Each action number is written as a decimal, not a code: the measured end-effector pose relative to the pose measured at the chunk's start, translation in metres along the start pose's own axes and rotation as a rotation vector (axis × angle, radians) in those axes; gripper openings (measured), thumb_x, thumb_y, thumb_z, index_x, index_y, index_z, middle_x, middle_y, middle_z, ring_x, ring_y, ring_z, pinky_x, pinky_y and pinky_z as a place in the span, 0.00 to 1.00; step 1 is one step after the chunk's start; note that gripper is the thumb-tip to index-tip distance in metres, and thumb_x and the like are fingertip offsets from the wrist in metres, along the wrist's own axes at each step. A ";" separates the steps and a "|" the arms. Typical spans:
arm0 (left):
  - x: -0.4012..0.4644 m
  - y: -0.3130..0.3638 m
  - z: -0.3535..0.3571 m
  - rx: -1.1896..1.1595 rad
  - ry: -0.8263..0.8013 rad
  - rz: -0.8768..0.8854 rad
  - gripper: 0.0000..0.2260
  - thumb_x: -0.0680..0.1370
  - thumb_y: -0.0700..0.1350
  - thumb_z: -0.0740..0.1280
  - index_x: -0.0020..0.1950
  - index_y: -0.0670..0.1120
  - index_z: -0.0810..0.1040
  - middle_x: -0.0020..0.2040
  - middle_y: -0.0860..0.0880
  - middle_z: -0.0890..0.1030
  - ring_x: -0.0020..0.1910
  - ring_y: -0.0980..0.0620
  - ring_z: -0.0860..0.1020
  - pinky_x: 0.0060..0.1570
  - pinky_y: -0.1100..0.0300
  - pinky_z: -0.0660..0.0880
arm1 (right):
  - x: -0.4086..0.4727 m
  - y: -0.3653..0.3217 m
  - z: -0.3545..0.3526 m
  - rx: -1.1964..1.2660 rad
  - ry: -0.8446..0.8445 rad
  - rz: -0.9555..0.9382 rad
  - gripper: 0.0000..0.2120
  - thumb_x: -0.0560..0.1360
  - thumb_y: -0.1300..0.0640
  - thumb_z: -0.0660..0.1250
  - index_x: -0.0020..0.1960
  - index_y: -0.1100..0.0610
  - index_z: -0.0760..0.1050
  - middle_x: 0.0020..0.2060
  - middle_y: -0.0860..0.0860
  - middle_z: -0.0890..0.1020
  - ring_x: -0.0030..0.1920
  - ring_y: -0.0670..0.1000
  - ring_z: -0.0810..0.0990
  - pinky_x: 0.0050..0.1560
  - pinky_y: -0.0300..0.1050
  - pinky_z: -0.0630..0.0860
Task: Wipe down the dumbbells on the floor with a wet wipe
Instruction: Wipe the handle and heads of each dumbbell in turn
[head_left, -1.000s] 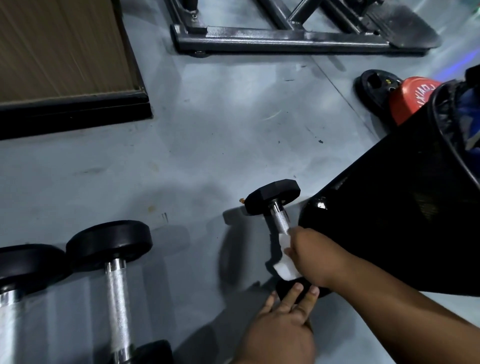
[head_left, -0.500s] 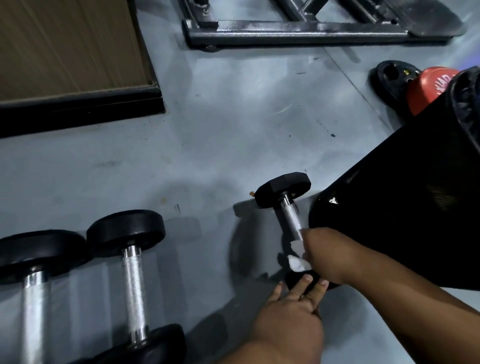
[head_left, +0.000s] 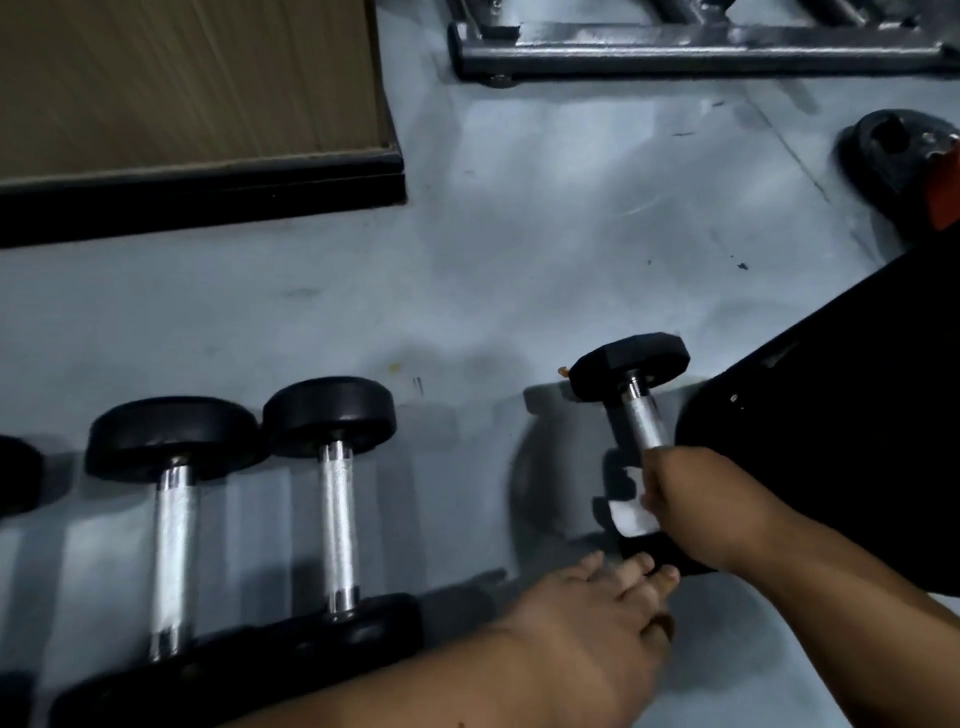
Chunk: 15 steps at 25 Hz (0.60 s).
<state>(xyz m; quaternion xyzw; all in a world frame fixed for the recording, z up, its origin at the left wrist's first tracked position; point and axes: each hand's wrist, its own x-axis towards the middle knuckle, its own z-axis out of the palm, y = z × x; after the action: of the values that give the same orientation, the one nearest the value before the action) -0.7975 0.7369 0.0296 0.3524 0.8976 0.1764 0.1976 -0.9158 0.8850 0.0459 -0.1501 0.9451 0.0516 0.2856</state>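
A small dumbbell with black heads and a chrome handle lies on the grey floor at centre right. My right hand grips the near part of its handle through a white wet wipe. My left hand lies below it, straight fingers touching the near black head. Two larger dumbbells lie side by side to the left, one nearer the middle and another further left.
A black bin stands right beside the small dumbbell. A wooden panel with a black base fills the upper left. A metal machine frame crosses the top. A black weight plate and something orange lie at the right edge. Another black dumbbell head peeks in at the left.
My right hand has slid the wipe down the handle toward the near head, baring more chrome. The view has shifted left, showing more of the larger dumbbells.
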 end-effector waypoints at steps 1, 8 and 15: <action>-0.017 -0.008 0.001 0.077 -0.039 0.046 0.21 0.85 0.47 0.52 0.78 0.48 0.67 0.81 0.46 0.60 0.80 0.47 0.58 0.78 0.49 0.57 | -0.003 -0.008 -0.001 0.049 0.041 -0.022 0.05 0.80 0.53 0.65 0.47 0.53 0.74 0.43 0.52 0.81 0.44 0.53 0.81 0.41 0.45 0.73; -0.140 -0.076 0.008 0.251 -0.073 0.086 0.17 0.81 0.54 0.59 0.65 0.57 0.82 0.67 0.55 0.80 0.67 0.57 0.77 0.64 0.60 0.74 | -0.025 -0.100 -0.002 0.576 0.190 -0.384 0.11 0.80 0.51 0.69 0.42 0.48 0.68 0.36 0.44 0.73 0.37 0.41 0.72 0.37 0.34 0.66; -0.211 -0.094 -0.016 -0.046 -0.074 -0.100 0.20 0.86 0.59 0.55 0.78 0.61 0.65 0.77 0.65 0.64 0.74 0.68 0.64 0.68 0.69 0.67 | -0.025 -0.148 0.023 0.700 0.069 -0.492 0.08 0.80 0.50 0.67 0.45 0.49 0.71 0.36 0.44 0.76 0.37 0.40 0.74 0.37 0.31 0.66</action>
<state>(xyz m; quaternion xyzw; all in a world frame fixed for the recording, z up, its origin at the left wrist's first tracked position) -0.7158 0.5205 0.0489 0.3089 0.9018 0.1737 0.2472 -0.8377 0.7549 0.0384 -0.2667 0.8506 -0.3469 0.2915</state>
